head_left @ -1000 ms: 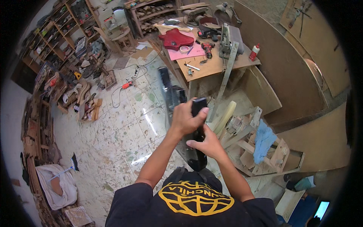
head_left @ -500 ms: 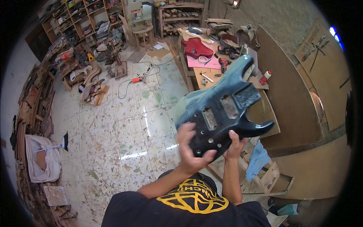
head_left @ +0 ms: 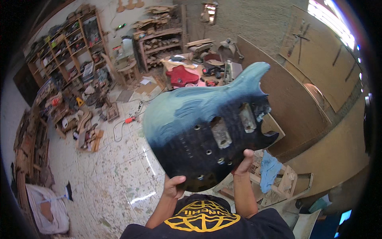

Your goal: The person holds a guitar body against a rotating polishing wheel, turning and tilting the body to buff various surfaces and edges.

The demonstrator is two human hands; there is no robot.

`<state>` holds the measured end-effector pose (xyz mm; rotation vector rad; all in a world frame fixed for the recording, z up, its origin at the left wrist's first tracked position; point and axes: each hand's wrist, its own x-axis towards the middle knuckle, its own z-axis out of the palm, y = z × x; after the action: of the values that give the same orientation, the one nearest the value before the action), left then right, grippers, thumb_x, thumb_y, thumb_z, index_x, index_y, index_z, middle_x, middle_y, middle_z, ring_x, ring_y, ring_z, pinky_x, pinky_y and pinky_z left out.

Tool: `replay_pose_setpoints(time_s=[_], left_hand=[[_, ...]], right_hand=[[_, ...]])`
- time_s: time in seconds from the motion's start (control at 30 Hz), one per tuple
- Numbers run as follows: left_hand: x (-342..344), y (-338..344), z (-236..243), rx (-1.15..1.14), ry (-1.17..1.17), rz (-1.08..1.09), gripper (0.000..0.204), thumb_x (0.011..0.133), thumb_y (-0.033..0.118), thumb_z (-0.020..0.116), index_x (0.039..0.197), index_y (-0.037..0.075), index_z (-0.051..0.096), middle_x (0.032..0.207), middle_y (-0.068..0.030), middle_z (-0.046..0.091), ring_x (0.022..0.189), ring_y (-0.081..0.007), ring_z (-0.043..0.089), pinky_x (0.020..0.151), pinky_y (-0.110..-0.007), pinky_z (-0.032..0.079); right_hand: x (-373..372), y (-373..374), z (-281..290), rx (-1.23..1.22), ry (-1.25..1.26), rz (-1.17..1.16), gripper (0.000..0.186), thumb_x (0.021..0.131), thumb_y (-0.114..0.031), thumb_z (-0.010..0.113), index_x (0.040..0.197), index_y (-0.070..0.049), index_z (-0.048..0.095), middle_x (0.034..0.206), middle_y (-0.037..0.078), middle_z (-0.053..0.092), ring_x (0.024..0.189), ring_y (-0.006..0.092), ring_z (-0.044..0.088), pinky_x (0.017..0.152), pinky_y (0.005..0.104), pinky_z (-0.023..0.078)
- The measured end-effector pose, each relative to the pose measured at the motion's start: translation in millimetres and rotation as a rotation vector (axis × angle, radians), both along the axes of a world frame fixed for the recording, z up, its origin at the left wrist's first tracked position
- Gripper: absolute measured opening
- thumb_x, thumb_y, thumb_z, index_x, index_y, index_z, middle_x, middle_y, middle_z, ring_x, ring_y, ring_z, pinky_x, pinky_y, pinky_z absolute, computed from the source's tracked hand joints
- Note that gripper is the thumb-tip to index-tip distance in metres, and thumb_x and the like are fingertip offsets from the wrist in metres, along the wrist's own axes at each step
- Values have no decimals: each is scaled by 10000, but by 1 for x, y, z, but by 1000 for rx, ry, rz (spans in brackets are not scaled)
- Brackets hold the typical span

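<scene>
I hold up an electric guitar body (head_left: 181,145) between both hands. Its glossy finish fades from pale blue-green along the upper left to black below, and pickup cavities and several small holes show in its face. My left hand (head_left: 174,188) grips the bottom left edge, thumb on the face and fingers hidden behind. On the lower right edge, near the pointed lower horn, my right hand (head_left: 243,164) is closed with its thumb in front; its other fingers are mostly hidden behind the body.
A red guitar body (head_left: 182,77) lies on the cluttered workbench beyond. To the right, a blue cloth (head_left: 270,172) hangs over a wooden frame (head_left: 289,184). A large brown board (head_left: 278,99) leans at the wall. An orange corded tool (head_left: 130,120) rests on the tiled floor.
The guitar body has turned its face more toward me and shifted left. My left hand has moved from its face down to its bottom edge. The view has tilted up.
</scene>
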<state>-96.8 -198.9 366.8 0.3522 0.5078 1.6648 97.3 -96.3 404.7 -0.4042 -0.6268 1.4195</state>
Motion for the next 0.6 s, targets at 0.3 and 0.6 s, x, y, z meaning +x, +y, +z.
replay_pose_setpoints(time_s=[0.3,0.6], left_hand=[[-79,-55,15,34,432,265,859,513,16,592,1338,-10,358,1223,-172,529,1046,-338,578,947,-419,452],[-124,-114,7,-299,991,210,639,494,60,744,1079,-85,534,994,-134,623,901,-226,606,826,-319,472]], right_hand=[[58,72,-41,-93,-471,457,689,892,-549,372,1349,-33,365,1365,163,419,1080,267,554,949,389,405],[-78,97,-151,-311,109,756,1136,704,-860,36,1371,13,326,1351,211,436,1247,322,417,1071,449,248]])
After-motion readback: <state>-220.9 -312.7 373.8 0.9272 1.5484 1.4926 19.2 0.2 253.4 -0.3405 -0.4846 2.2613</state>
